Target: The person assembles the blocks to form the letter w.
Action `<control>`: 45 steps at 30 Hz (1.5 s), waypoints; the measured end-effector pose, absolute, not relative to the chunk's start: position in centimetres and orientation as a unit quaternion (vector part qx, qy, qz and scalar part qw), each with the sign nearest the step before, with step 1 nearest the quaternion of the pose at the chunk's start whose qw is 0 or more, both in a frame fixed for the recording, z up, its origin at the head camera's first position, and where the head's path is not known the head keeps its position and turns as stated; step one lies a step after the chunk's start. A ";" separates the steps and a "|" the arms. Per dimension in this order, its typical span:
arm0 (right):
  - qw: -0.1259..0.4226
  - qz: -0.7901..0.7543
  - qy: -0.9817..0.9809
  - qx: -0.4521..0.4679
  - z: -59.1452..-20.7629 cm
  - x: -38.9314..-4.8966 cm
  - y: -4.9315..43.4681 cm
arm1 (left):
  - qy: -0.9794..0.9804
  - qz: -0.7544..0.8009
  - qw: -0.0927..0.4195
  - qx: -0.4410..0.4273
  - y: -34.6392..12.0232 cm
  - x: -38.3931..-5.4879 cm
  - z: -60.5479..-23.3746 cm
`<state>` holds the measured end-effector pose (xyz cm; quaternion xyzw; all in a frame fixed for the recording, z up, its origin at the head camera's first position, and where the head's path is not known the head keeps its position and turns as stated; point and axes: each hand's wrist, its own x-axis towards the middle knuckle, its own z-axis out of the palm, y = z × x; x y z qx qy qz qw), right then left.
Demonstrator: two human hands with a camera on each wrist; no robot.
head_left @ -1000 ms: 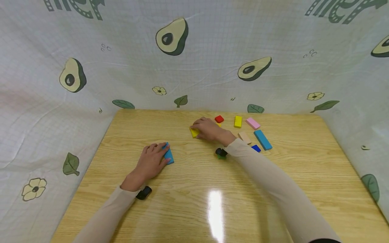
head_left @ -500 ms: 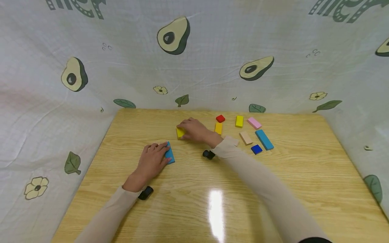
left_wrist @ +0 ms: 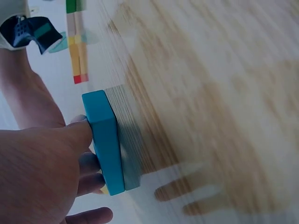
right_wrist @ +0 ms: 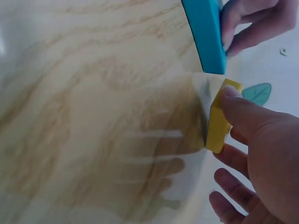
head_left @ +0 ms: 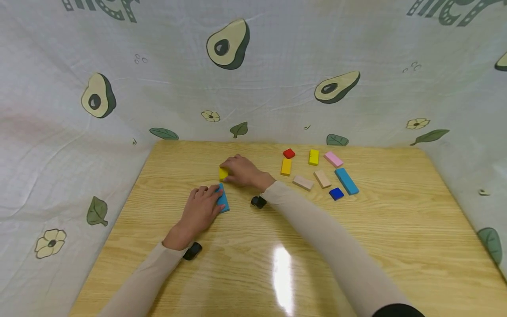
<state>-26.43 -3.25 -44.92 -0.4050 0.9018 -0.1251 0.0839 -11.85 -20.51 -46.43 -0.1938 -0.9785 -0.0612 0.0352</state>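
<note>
My left hand (head_left: 199, 210) holds a light-blue block (head_left: 223, 201) flat on the wooden table, thumb at its near end and fingers at its far end. In the left wrist view the thumb and fingers lie along one long side of that blue block (left_wrist: 106, 144). Just beyond it, my right hand (head_left: 240, 171) pinches a yellow block (head_left: 223, 174), partly covered by the fingers. The right wrist view shows the thumb on top of the yellow block (right_wrist: 218, 122), with a finger at its lower end. A narrow gap separates it from the blue block's end.
Right of the hands lie several blocks: red (head_left: 289, 153), orange (head_left: 286, 167), yellow (head_left: 314, 157), pink (head_left: 333, 159), two wood-toned ones (head_left: 303, 182), a long blue one (head_left: 347, 181) and dark blue (head_left: 336, 193). A patterned cloth (head_left: 269, 88) hangs behind the table (head_left: 222, 273).
My right hand has carried the yellow block leftward across the table, up to the far end of the blue block. The left hand has stayed on the blue block.
</note>
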 end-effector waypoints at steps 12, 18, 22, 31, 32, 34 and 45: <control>0.091 -0.122 0.894 -0.420 -45.7 -26.1 -4.7 | -0.978 -0.037 0.053 -0.198 -20.4 -11.6 -46.4; 0.101 -0.130 0.886 -0.434 -45.9 -25.9 -4.8 | -0.979 -0.042 0.048 -0.194 -20.3 -11.6 -46.5; 0.102 -0.135 0.882 -0.441 -46.0 -25.9 -4.8 | -0.979 -0.045 0.048 -0.192 -20.3 -11.5 -46.5; 0.113 -0.139 0.880 -0.441 -45.8 -25.6 -4.6 | -0.980 -0.041 0.049 -0.191 -20.2 -11.4 -46.5; 0.112 -0.140 0.880 -0.440 -45.8 -25.6 -4.4 | -0.979 -0.038 0.051 -0.194 -20.2 -11.4 -46.5; 0.107 -0.141 0.880 -0.440 -45.7 -25.4 -4.1 | -0.978 -0.032 0.053 -0.201 -20.2 -11.5 -46.5; 0.072 -0.173 0.899 -0.395 -43.1 -24.6 1.1 | -0.979 -0.036 0.055 -0.193 -20.7 -13.1 -45.8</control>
